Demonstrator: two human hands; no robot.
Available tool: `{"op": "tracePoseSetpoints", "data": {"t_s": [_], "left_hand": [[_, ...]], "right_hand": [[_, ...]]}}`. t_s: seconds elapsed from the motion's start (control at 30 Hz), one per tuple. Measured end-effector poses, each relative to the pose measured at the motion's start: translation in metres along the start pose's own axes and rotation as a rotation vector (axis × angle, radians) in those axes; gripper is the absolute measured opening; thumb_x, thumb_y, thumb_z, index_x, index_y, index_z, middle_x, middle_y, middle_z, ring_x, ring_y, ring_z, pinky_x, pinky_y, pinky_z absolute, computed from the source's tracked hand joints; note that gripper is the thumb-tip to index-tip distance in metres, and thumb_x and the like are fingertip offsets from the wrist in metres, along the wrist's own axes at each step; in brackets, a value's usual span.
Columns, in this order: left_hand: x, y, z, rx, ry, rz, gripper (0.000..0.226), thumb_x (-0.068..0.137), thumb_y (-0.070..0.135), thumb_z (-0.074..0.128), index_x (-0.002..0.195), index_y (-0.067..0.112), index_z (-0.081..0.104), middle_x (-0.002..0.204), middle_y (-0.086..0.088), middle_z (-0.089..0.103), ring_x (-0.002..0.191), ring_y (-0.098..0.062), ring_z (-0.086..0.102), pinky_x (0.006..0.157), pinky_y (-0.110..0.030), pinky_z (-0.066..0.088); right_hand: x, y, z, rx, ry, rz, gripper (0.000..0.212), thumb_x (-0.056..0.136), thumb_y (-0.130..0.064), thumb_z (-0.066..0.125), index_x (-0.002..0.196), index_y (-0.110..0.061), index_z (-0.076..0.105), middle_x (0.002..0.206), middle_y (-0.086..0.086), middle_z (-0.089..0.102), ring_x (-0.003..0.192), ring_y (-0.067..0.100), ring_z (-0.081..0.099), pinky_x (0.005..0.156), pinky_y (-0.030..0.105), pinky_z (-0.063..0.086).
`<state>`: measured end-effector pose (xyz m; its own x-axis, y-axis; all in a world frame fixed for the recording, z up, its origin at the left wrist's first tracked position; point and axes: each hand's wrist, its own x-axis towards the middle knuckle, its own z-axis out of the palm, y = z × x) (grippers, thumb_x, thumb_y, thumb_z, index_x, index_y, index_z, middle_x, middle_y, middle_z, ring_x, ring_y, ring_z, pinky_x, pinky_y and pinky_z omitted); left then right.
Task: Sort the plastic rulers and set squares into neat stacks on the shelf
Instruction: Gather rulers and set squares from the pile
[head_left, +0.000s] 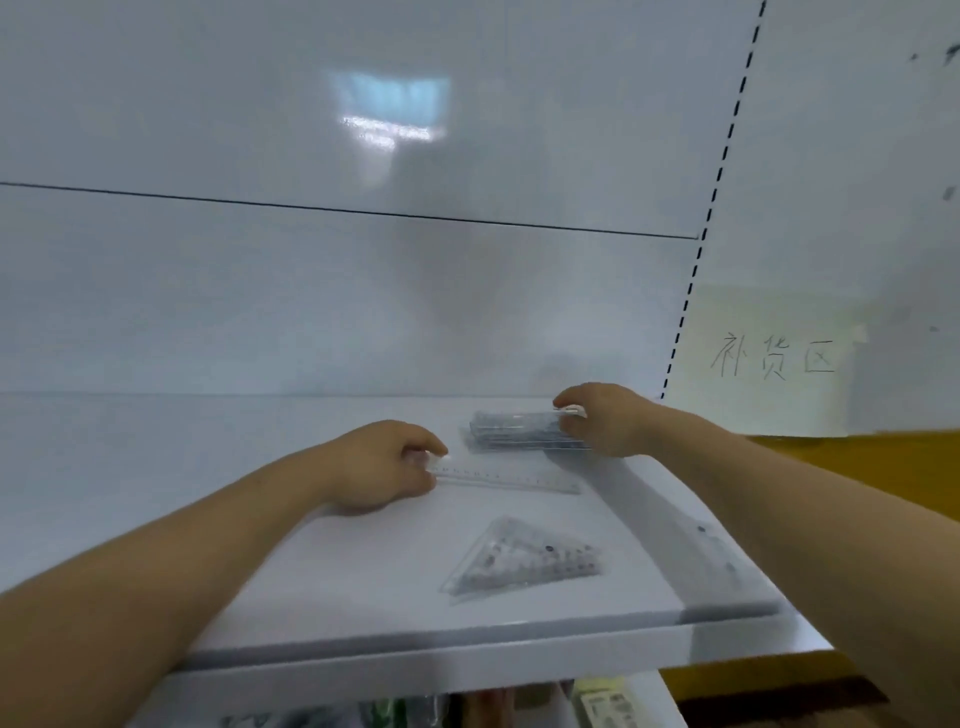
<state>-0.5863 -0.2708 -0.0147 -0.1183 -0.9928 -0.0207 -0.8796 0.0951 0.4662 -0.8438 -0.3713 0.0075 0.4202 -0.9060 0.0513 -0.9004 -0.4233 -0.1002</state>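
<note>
The white back panel (363, 286) fills most of what we see, with a thin seam across it and a dashed slot line down its right side. Below it lies the white shelf (311, 587), whose left half is open surface right out to the front lip. The right edge runs close past our right forearm.

Our left hand (382, 465) rests on the shelf, thumb and curled fingers pinching the left end of a single clear ruler (509, 479). The ruler lies flat, its long axis running left to right and roughly parallel to the back panel. Just behind it, near the back right corner, sits the stack of rulers (519, 428), pointing the same way. Our right hand (605, 418) grips its right end between thumb and fingers. We cannot count the rulers in it, and their markings are blurred.

Nearer the front lip, well apart from both hands, the set squares (524, 564) lie flat, long edge towards us and one corner pointing back. How many are piled there is hard to make out.

A paper sign (769, 358) with handwriting hangs to the right. Under the shelf, packaged goods (602, 701) are cut off by the frame.
</note>
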Motion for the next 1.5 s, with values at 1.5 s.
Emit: {"op": "tracePoseSetpoints", "data": {"t_s": [1.5], "left_hand": [[0.084, 0.092, 0.032, 0.019, 0.15, -0.092, 0.057, 0.088, 0.031, 0.06, 0.141, 0.025, 0.04, 0.146, 0.004, 0.039, 0.131, -0.016, 0.04, 0.099, -0.023, 0.032]], "right_hand": [[-0.033, 0.123, 0.017, 0.193, -0.025, 0.131, 0.086, 0.084, -0.066, 0.047, 0.147, -0.012, 0.026, 0.153, 0.007, 0.027, 0.138, 0.026, 0.03, 0.11, 0.038, 0.029]]}}
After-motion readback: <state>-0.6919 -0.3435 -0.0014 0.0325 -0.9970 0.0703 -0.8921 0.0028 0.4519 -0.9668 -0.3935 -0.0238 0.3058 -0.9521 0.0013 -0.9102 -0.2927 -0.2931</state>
